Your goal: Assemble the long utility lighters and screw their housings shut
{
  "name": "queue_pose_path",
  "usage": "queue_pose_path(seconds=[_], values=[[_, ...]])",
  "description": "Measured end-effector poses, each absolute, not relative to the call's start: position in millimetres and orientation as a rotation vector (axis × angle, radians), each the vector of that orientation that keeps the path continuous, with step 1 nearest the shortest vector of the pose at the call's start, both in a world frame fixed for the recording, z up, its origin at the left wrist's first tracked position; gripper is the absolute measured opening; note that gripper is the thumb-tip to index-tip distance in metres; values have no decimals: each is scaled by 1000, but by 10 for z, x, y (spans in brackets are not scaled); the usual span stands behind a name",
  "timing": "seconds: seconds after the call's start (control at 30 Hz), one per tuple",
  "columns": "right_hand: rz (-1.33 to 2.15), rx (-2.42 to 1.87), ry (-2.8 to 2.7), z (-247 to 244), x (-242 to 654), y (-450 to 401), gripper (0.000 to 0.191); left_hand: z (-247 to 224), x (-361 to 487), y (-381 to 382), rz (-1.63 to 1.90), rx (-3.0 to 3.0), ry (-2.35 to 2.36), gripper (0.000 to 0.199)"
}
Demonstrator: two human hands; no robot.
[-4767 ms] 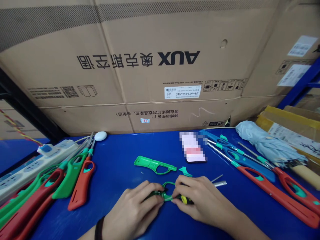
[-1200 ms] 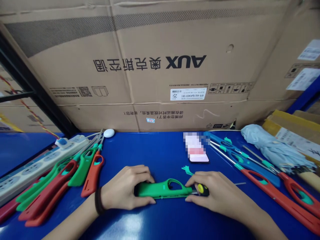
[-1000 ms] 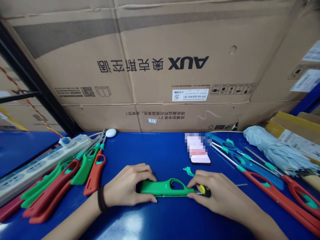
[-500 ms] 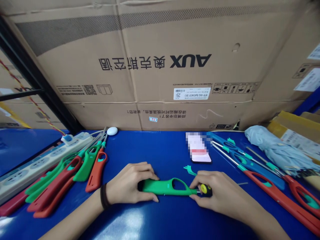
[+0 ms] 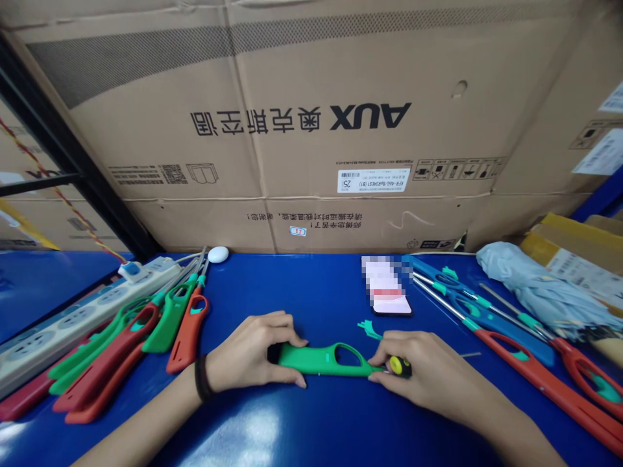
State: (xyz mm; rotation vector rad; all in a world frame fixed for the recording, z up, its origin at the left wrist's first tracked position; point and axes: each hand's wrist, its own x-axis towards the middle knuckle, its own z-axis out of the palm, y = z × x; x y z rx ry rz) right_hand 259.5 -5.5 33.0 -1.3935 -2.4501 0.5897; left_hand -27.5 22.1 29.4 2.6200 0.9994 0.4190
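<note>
A green utility lighter body (image 5: 311, 361) lies crosswise before me, its finger loop toward the right and no metal tube visible on it. My left hand (image 5: 256, 350) is closed around its rear end. At its narrow front end, my right hand (image 5: 418, 366) has thumb and fingertips pinched together. In that same hand sits a small screwdriver with a black and yellow handle (image 5: 400, 366); its tip is hidden by my fingers at the lighter's nose. Just beyond my right fingers lies a loose teal trigger piece (image 5: 370, 329).
Lighter bodies in red (image 5: 109, 360) and green (image 5: 168, 318) lie at left along a white power strip (image 5: 73, 318). A phone (image 5: 387, 285) rests behind my right hand. Tubed lighters (image 5: 530, 370) and a bluish plastic bag (image 5: 540, 285) occupy the right. A large cardboard box (image 5: 292, 162) stands behind.
The front end of the green lighter has shifted slightly away from me, and my right fingers have closed in a little on it. The surroundings look the same.
</note>
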Motion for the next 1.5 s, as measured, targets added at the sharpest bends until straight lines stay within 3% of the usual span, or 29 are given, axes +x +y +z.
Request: queue_pose_path(seconds=[0.3,0.53,0.67,1.3,1.5], values=[[546,-1412,-2477,321,2559,-52,7,341,-280,199,366,2607,1060,45],[485,-1340,-2514,345,2596,-66,2,165,-290,195,522,3166,828,33],[360,-1347,-2515,304,2581,-38,13,96,-265,203,596,3335,810,32],[317,-1246,-2526,343,2567,-72,3,141,-227,139,674,3007,773,27],[362,-1168,-2495,358,2530,-74,12,149,-231,147,789,3104,761,23]])
